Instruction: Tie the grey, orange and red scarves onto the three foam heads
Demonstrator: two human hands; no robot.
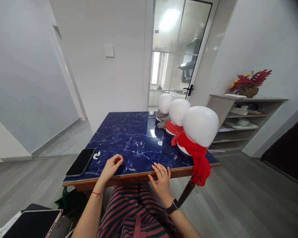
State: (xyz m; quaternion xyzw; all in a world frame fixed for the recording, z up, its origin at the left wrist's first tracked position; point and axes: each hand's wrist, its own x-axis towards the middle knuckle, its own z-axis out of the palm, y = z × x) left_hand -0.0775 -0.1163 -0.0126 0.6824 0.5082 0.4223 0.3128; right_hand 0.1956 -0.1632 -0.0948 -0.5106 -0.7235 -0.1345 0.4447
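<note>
My left hand (112,168) rests on the near edge of a blue marbled table (129,138), fingers curled loosely in with nothing seen in them. My right hand (161,180) lies on the table's wooden front edge, fingers stretched out flat and together, a black watch on its wrist. Three white mannequin heads stand in a row along the right side. The nearest head (200,125) wears a red scarf (200,160) that hangs over the table corner. The middle head (178,110) also has a red scarf, and the far head (165,103) a grey one.
A black phone (80,162) and a small white object (96,155) lie at the table's near left. A tablet (32,223) sits low at the left. A shelf unit (240,119) with a red plant stands to the right. A glass door is behind.
</note>
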